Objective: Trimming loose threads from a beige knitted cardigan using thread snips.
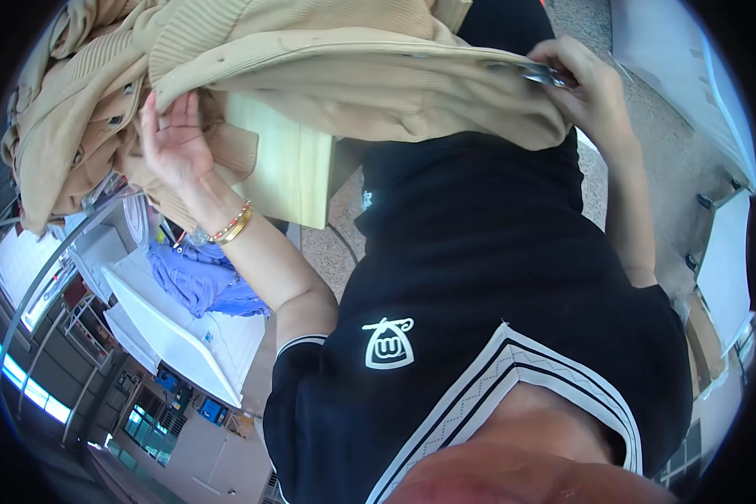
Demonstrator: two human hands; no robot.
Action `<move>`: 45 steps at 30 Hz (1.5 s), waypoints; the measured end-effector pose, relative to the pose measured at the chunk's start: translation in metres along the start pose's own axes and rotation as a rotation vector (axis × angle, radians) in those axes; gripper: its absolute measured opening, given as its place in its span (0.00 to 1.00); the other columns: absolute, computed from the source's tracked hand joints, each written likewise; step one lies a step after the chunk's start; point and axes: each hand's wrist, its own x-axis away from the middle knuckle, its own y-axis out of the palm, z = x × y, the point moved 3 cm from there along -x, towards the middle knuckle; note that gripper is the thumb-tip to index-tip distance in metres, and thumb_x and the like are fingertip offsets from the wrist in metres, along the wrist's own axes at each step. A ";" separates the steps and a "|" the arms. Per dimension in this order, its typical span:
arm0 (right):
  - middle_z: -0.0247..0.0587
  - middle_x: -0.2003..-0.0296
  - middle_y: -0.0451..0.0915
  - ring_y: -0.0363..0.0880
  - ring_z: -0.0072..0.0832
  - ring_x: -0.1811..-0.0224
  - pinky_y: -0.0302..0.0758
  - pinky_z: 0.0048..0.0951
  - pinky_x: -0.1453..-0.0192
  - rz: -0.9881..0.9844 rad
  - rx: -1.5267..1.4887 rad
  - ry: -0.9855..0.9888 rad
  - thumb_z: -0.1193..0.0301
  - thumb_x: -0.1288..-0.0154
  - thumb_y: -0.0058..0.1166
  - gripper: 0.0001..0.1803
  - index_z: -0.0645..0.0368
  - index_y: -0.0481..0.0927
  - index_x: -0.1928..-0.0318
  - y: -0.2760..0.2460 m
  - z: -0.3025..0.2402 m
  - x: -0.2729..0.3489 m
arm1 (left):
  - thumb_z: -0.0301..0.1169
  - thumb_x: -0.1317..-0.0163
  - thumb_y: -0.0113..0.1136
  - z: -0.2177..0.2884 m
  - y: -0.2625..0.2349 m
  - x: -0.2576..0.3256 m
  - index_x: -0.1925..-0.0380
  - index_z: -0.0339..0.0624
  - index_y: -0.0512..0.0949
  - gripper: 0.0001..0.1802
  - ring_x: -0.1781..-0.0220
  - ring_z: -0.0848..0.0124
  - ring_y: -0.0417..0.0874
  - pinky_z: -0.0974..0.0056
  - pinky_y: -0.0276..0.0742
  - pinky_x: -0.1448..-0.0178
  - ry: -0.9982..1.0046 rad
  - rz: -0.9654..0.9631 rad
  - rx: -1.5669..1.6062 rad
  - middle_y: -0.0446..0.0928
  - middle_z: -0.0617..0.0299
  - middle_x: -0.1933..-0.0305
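A beige knitted cardigan [370,92] with ribbed bands is stretched across the upper part of the view, over a pale wooden surface [298,164]. My left hand [176,143] is palm up at the band's left end, its fingers stretched out against the knit and the fingertips partly covered. At the other end of the band, my right hand [592,92] is closed around small shiny metal thread snips [544,76]. Their tip lies along the fabric edge; whether the blades touch a thread is too small to tell.
More beige knitwear [76,143] with dark buttons is heaped at the far left. Below it, a purple-blue garment [202,277] lies in a white tray-like table [176,328]. White panels [689,76] stand on the right, above a speckled floor [664,160].
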 end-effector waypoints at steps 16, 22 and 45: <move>0.33 0.64 0.83 0.80 0.17 0.68 0.78 0.21 0.61 0.478 0.311 0.027 0.87 0.47 0.66 0.22 0.55 0.84 0.51 -0.065 0.060 0.043 | 0.19 0.30 0.60 0.011 0.083 0.036 0.43 0.32 0.75 0.16 0.53 0.67 0.87 0.51 0.87 0.41 0.085 -0.171 -0.076 0.84 0.57 0.57; 0.35 0.62 0.82 0.79 0.22 0.68 0.76 0.25 0.62 0.175 0.140 0.059 0.80 0.43 0.66 0.20 0.56 0.83 0.49 -0.030 0.043 0.044 | 0.20 0.30 0.60 0.007 0.096 0.044 0.44 0.32 0.76 0.15 0.54 0.73 0.85 0.53 0.87 0.42 0.064 -0.169 -0.148 0.83 0.60 0.59; 0.38 0.67 0.74 0.75 0.27 0.69 0.74 0.26 0.67 0.445 -0.424 -0.548 0.71 0.40 0.71 0.23 0.62 0.84 0.43 0.023 -0.123 -0.089 | 0.15 0.33 0.61 0.005 0.163 0.094 0.44 0.29 0.75 0.17 0.53 0.73 0.85 0.64 0.88 0.46 0.136 -0.230 -0.111 0.82 0.53 0.51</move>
